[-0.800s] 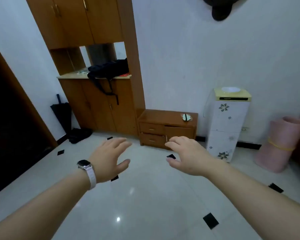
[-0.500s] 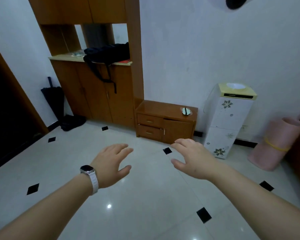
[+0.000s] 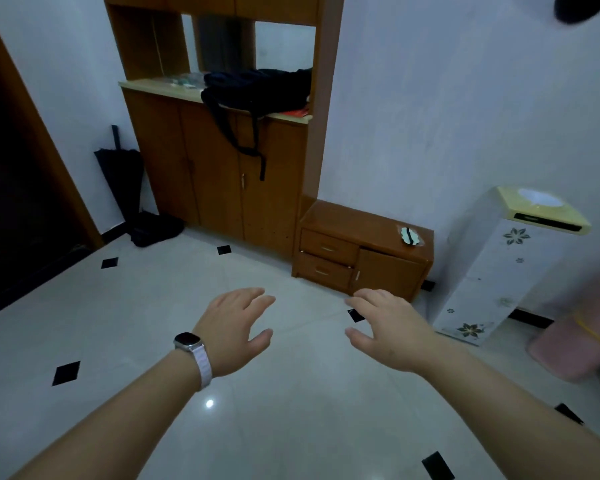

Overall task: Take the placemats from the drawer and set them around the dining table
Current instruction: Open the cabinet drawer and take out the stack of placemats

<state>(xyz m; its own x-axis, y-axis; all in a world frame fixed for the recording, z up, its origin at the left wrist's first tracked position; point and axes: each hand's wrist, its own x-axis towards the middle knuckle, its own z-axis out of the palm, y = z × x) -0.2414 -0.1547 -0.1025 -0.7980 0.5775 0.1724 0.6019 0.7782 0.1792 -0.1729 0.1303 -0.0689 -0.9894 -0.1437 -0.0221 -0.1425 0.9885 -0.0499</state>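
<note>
Tiled floor [image 3: 153, 306] | low cabinet [image 3: 364, 251] drawers closed | left hand [image 3: 234, 332], right hand [image 3: 388, 332] spread, empty

The low cabinet [image 3: 368, 221] and its drawers [image 3: 328, 249] are glossy orange-brown. Right of it, a white unit [image 3: 482, 282] printed with dark flowers, pale yellow on top; further right, a pink roll [image 3: 575, 348] with a yellow band. Before it, the floor [image 3: 291, 427] is whitish tile with small black diamonds

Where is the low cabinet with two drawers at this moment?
In the head view, the low cabinet stands right of centre, between the tall wooden cupboard on its left and the white floral dispenser on its right.
</note>
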